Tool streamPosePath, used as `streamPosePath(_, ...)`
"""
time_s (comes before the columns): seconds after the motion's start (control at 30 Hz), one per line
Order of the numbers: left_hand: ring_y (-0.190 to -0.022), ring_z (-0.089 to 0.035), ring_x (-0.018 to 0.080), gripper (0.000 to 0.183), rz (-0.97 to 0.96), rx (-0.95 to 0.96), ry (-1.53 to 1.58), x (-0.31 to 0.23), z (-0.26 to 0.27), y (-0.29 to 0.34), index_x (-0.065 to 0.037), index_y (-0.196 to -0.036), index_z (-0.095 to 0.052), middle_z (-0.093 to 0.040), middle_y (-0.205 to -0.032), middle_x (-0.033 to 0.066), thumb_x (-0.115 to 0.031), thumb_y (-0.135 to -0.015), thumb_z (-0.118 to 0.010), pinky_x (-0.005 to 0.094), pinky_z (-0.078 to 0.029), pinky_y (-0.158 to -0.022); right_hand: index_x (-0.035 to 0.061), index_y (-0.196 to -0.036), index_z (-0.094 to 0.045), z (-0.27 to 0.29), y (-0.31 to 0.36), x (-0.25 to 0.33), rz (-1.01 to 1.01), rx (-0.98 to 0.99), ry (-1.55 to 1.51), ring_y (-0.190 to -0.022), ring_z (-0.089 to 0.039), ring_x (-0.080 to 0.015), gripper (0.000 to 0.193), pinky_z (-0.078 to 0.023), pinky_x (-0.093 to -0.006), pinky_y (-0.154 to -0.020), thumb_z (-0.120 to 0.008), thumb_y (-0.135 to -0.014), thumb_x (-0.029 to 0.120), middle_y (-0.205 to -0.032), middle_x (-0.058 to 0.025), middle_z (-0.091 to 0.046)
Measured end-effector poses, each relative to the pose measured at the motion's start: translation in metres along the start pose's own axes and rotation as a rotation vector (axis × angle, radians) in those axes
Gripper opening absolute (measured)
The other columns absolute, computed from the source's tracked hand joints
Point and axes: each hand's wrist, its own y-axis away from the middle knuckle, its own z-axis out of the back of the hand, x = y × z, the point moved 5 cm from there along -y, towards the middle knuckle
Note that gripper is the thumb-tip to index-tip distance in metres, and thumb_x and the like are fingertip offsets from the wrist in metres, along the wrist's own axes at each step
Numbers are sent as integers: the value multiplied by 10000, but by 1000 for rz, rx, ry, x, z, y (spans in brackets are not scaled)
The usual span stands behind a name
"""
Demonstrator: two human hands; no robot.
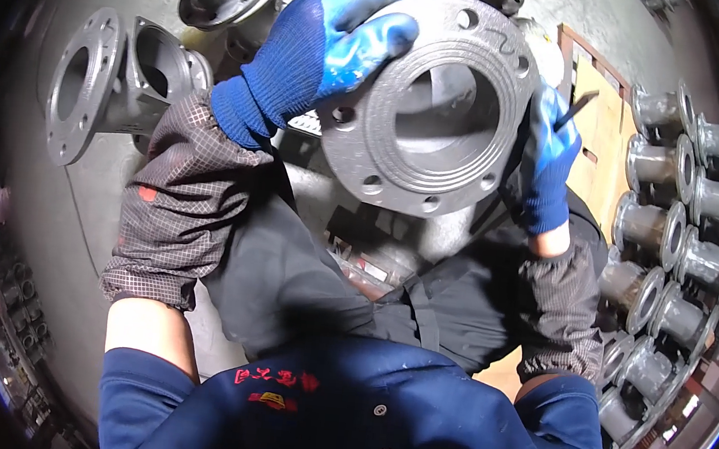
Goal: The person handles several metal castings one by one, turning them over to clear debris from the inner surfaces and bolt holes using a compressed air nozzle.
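- The grey metal flanged fitting (382, 109) sits tilted in front of the person, above the dark trousers (292, 283).
- Its round face shows bolt holes, concentric grooves around a wide bore, and a dark squiggle at upper right.
- The blue-gloved left hand (336, 45) clamps its upper-left rim.
- The right hand (551, 153), by the right rim, has fingers closed around a dark thin rod (576, 110).

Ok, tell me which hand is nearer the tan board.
Right. The right hand appears just left of the tan board, at the right side of the grey flange; the left hand is farther off, gripping its upper left.
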Motion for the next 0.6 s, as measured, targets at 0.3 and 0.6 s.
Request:
streamPosePath(0.3, -752, -552, 180, 379, -219, -283, -281, 49, 69, 18, 11, -969, -601, -591, -818, 86, -341, -925, -468, 290, -447, -714, -84, -1136, -552, -64, 47, 83, 302, 243, 167, -934, -654, -311, 387, -510, -335, -796, -666, -807, 86, -1004, -252, -636)
streamPosePath(0.6, -740, -620, 317, 236, -231, -516, -893, 18, 80, 40, -32, -916, -654, -644, -821, 167, -220, -872, -519, 373, -490, -674, -70, -1088, -519, -102, 75, 102, 370, 283, 74, -549, -561, -329, 401, -430, -400, -480, -668, -778, 138, -630, -165, -539)
